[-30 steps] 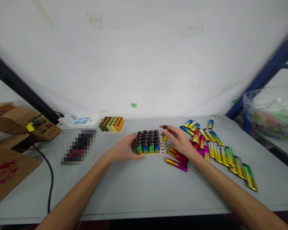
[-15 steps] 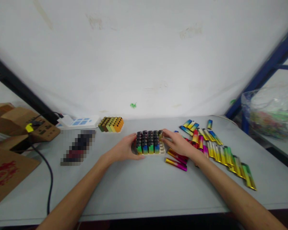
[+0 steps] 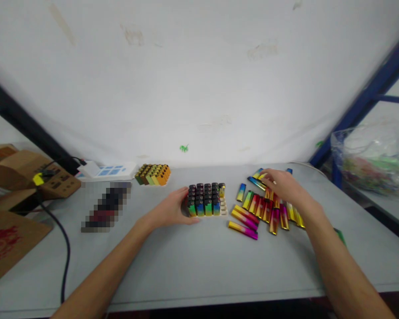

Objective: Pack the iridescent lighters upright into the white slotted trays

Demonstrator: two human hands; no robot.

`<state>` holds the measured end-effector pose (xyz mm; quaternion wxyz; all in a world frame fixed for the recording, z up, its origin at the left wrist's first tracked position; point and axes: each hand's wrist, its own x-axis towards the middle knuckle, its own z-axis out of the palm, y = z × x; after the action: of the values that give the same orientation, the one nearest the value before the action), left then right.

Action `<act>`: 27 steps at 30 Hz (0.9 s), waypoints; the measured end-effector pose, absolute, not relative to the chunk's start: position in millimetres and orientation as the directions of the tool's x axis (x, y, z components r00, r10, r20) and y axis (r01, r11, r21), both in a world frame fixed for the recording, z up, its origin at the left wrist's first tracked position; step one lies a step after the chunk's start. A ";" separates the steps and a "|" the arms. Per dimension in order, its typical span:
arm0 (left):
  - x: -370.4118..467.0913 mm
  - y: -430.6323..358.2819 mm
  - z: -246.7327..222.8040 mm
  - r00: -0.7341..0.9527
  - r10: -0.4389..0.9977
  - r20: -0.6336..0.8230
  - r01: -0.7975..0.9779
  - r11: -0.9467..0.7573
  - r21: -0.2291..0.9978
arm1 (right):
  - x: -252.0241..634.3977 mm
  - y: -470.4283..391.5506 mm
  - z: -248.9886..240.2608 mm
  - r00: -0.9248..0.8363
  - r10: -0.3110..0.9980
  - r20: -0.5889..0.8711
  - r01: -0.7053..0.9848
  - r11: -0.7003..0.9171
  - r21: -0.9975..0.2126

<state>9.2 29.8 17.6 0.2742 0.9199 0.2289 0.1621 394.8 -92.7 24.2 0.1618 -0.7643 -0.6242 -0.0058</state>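
My left hand (image 3: 173,208) holds the left side of a white tray (image 3: 223,208), thumb along its front edge and fingers behind. Upright lighters (image 3: 204,206) with black tops and green-blue bodies fill most of the tray. One gold lighter (image 3: 222,190) stands at the back of the rightmost row, and the slots in front of it are bare. My right hand (image 3: 282,188) is over the loose lighters (image 3: 259,207) at the right, fingers curled together. What lies between its fingertips is hidden. These lighters have shiny red, gold, magenta and blue casings and lie flat.
At the back left stands a second block of yellow and green lighters (image 3: 153,174), near a white power strip (image 3: 109,171). Cardboard boxes (image 3: 29,170) and a black cable (image 3: 64,248) occupy the left side. A clear plastic bag (image 3: 375,159) is beyond the right edge.
My right hand has left the tray's right end and moved right over the loose lighters. The gold lighter it was at stands in the tray. My left hand stays put.
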 end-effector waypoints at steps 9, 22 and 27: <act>9.0 30.1 17.7 0.844 0.510 0.167 0.334 -0.742 0.581 | 459.1 -111.7 10.9 0.543 0.838 -0.057 0.834 -0.546 -0.078; 9.0 30.6 15.4 0.839 0.514 0.180 0.327 -0.740 0.588 | 443.3 -103.3 16.6 0.483 0.876 -0.017 0.863 -0.479 -0.162; 9.4 29.8 16.2 0.837 0.517 0.180 0.329 -0.738 0.589 | 443.9 -101.2 14.4 0.531 0.844 0.073 0.815 -0.486 -0.316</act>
<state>9.4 29.8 16.2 0.2789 0.9169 0.2307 0.1681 443.9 -101.2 14.4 0.1579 -0.8606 -0.4820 0.0460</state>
